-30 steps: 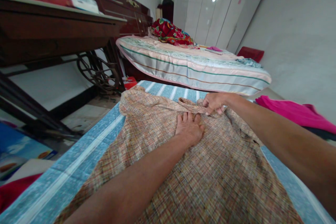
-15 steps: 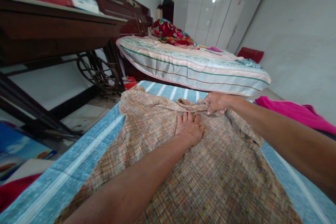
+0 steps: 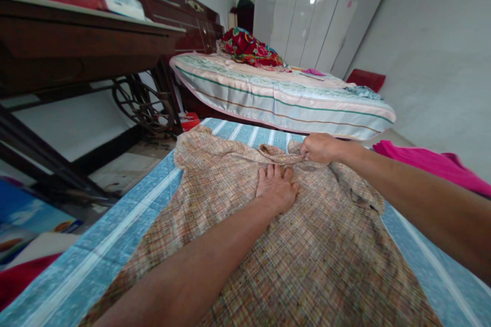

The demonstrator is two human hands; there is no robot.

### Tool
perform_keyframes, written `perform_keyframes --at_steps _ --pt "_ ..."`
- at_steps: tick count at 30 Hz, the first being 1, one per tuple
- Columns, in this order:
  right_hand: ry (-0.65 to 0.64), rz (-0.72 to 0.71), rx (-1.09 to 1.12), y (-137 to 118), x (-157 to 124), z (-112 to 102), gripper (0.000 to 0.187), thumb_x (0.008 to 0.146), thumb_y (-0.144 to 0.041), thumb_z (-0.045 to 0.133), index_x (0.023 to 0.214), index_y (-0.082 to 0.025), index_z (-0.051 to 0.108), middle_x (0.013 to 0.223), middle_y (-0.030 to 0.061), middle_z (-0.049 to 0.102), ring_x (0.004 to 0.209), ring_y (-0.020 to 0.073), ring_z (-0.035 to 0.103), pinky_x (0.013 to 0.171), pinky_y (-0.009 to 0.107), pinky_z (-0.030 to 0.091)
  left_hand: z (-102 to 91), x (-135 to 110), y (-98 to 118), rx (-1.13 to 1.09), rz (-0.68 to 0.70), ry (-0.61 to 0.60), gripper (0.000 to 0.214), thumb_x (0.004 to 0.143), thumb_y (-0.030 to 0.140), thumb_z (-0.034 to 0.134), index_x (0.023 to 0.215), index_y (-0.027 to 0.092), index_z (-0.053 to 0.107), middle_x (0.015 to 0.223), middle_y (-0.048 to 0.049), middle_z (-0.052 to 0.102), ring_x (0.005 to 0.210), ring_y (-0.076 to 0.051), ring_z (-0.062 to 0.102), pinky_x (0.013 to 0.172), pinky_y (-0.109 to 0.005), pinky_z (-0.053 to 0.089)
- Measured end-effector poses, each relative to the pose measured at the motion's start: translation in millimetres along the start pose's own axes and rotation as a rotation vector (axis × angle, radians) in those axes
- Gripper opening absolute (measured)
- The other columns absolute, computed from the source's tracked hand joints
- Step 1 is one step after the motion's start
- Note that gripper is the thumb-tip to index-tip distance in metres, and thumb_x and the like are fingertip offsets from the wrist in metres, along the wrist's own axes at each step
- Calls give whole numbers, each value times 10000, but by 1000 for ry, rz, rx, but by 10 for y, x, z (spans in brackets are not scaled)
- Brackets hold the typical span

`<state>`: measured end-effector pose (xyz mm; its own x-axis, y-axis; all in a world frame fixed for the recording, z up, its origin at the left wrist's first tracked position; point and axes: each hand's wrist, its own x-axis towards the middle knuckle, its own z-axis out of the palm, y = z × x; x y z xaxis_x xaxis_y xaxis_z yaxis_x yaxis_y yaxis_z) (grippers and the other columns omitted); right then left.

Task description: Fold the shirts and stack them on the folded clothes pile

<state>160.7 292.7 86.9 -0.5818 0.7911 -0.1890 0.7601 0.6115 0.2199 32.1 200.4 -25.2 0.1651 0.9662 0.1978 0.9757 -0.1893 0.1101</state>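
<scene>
A brown plaid shirt [image 3: 326, 245] lies spread over a blue cloth with white stripes [image 3: 126, 219], its collar end away from me. My left hand [image 3: 276, 186] rests flat on the shirt just below the collar, fingers spread. At the collar's right side, my right hand [image 3: 319, 148] is closed, pinching the collar fabric. Creases run through the cloth between the two hands and toward the right sleeve. The fingertips of my right hand are partly hidden by the hand itself.
A bed [image 3: 284, 97] with a striped sheet stands beyond, a red floral quilt [image 3: 249, 48] on it. To the left is a treadle sewing machine table [image 3: 76, 41]. Pink cloth [image 3: 433, 166] lies at the right; a blue box [image 3: 34, 209] sits low at the left.
My right hand has shifted slightly and its fingers have curled in more tightly at the collar. My left hand and the rest of the shirt look the same.
</scene>
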Motion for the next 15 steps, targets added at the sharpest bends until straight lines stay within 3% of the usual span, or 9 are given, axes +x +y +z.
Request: perform_keyframes --at_steps 3,11,15 --pt "70 14 -134 -44 -66 0 178 774 -199 589 869 -233 735 855 103 698 857 273 643 656 289 432 -9 -3 -2 -13 1 -4 535 900 497 280 1325 212 437 1350 -153 449 1263 -330 344 1011 -530 226" --pt "133 27 -246 -51 -196 106 289 838 -219 493 1077 -227 656 899 113 697 851 272 641 647 289 413 -8 -2 -9 -20 6 9 535 896 498 285 1320 214 445 1335 -137 457 1225 -317 365 1003 -521 242" --pt "176 5 -213 -13 -179 158 226 827 -219 507 992 -215 661 931 93 691 860 250 630 638 273 391 14 8 -10 -18 3 21 539 896 495 285 1324 211 449 1325 -143 469 1228 -323 366 1000 -525 248"
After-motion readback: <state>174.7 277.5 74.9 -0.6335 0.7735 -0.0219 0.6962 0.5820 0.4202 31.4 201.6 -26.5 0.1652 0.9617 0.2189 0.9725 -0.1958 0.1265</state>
